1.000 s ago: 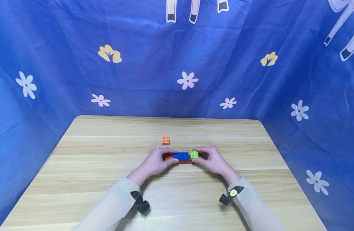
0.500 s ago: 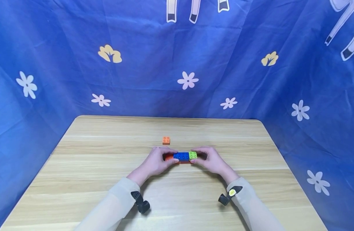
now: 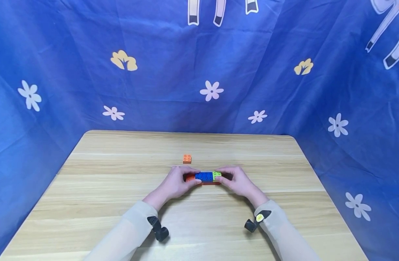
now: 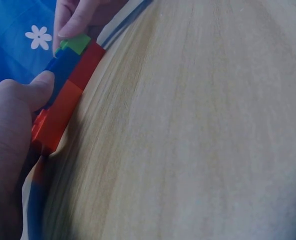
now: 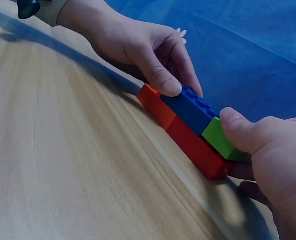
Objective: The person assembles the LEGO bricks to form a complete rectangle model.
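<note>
Mid-table, a blue toy building brick (image 3: 204,177) sits on a lower row made of an orange-red brick (image 5: 157,109) and a red brick (image 5: 194,149) end to end. A small lime-green brick (image 5: 220,140) lies on the red one, right against the blue brick's end. My left hand (image 3: 179,182) pinches the blue brick near its left end, thumb in front and fingers behind. With thumb and fingers, my right hand (image 3: 237,180) grips the green brick, the thumb over its near side and top edge. My right fingers partly hide behind the bricks.
A loose small orange brick (image 3: 187,158) lies a little behind the built row, to its left. The light wooden table (image 3: 121,152) ends at a blue patterned cloth (image 3: 173,112) at the back and sides. Black wrist cameras sit on both cuffs.
The green brick has moved left until it meets the blue brick, and my right hand has moved left with it. Its thumb now covers more of the green brick. My left hand stays put.
</note>
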`<state>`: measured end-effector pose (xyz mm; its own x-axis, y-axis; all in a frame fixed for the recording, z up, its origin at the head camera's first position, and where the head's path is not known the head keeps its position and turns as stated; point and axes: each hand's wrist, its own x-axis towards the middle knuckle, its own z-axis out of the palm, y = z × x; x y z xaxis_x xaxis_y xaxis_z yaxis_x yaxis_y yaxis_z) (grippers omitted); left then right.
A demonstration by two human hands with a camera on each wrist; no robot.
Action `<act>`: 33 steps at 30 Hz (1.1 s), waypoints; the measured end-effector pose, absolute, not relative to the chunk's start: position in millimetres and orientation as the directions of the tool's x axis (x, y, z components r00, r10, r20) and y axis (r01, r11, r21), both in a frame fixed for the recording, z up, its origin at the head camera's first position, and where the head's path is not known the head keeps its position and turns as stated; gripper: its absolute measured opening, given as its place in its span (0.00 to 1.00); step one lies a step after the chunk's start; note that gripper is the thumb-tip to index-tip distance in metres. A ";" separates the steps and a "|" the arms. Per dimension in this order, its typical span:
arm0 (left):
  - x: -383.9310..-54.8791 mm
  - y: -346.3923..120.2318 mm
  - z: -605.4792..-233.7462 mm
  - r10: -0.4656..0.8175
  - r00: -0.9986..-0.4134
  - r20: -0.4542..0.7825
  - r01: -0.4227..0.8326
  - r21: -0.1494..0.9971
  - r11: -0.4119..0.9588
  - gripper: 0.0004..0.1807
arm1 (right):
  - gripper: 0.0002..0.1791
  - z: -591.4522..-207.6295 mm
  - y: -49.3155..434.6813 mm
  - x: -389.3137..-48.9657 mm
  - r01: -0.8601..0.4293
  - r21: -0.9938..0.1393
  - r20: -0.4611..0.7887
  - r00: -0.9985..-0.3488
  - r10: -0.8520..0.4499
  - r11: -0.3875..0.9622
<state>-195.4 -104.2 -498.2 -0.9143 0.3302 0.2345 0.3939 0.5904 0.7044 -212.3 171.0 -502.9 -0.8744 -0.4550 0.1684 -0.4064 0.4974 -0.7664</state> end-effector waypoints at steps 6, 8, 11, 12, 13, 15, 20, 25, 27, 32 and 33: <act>-195.1 -105.3 -499.5 0.334 -0.912 0.239 0.401 0.699 0.593 0.19 | 0.22 -506.7 170.0 -213.1 -0.431 -0.747 0.195 -0.870 -0.452 0.506; -194.7 -105.8 -499.7 0.336 -0.912 0.237 0.400 0.699 0.593 0.19 | 0.21 -507.2 169.1 -212.7 -0.439 -0.743 0.205 -0.868 -0.452 0.505; -194.1 -106.2 -499.7 0.335 -0.915 0.226 0.392 0.701 0.596 0.20 | 0.19 -507.2 167.8 -212.2 -0.452 -0.735 0.218 -0.863 -0.456 0.505; -194.0 -106.2 -499.5 0.335 -0.916 0.221 0.388 0.702 0.597 0.20 | 0.19 -507.2 167.6 -212.1 -0.453 -0.734 0.218 -0.863 -0.456 0.506; -193.7 -106.1 -499.0 0.336 -0.916 0.218 0.386 0.703 0.597 0.20 | 0.19 -507.1 167.3 -212.1 -0.453 -0.733 0.219 -0.863 -0.456 0.507; -193.6 -105.7 -498.0 0.336 -0.917 0.214 0.383 0.706 0.596 0.20 | 0.19 -506.1 166.9 -212.1 -0.458 -0.730 0.222 -0.861 -0.458 0.507; -193.9 -104.7 -495.9 0.335 -0.916 0.218 0.385 0.707 0.593 0.19 | 0.18 -503.0 166.0 -212.2 -0.468 -0.718 0.233 -0.859 -0.456 0.515; -194.5 -105.2 -495.6 0.350 -0.911 0.217 0.396 0.699 0.596 0.19 | 0.19 -499.4 166.2 -210.9 -0.484 -0.692 0.231 -0.851 -0.471 0.536; -194.8 -106.0 -495.6 0.354 -0.910 0.216 0.398 0.696 0.598 0.19 | 0.19 -497.7 165.7 -210.6 -0.483 -0.683 0.221 -0.852 -0.475 0.548; -195.4 -107.1 -492.2 0.381 -0.898 0.219 0.420 0.685 0.596 0.20 | 0.18 -496.2 164.5 -210.7 -0.474 -0.680 0.200 -0.854 -0.480 0.560; -195.6 -107.0 -491.3 0.391 -0.894 0.221 0.427 0.684 0.591 0.20 | 0.18 -496.4 164.6 -210.7 -0.474 -0.681 0.200 -0.854 -0.481 0.559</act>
<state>-195.6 -107.0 -491.3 -0.8937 0.3907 0.2206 0.4273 0.5911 0.6842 -210.7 164.6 -496.4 -0.8539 -0.4806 0.1997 -0.4736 0.5587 -0.6808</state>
